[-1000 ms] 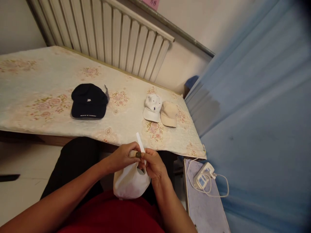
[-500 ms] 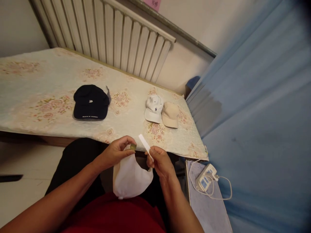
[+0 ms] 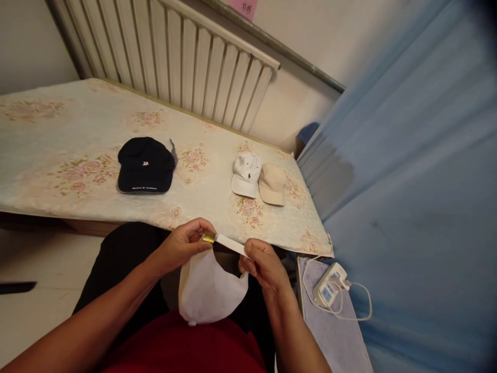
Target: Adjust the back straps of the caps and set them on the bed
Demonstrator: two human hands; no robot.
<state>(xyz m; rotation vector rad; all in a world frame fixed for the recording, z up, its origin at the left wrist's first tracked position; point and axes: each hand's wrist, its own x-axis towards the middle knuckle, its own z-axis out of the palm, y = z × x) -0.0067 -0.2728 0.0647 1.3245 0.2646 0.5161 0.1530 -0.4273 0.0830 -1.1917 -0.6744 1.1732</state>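
Note:
Over my lap hangs a white cap, crown down, held by its back strap. My left hand pinches the strap's small brass buckle. My right hand pinches the free end of the white strap, which runs straight between the two hands. Both hands are closed on the cap's strap, just in front of the table edge.
A table with a floral cloth holds a dark navy cap, a white cap and a beige cap. A radiator stands behind. A blue curtain hangs at right; a white power strip with cable lies on a low surface.
The strap stood upright between my touching hands; my hands have moved apart and the strap now lies stretched level from the buckle to my right hand.

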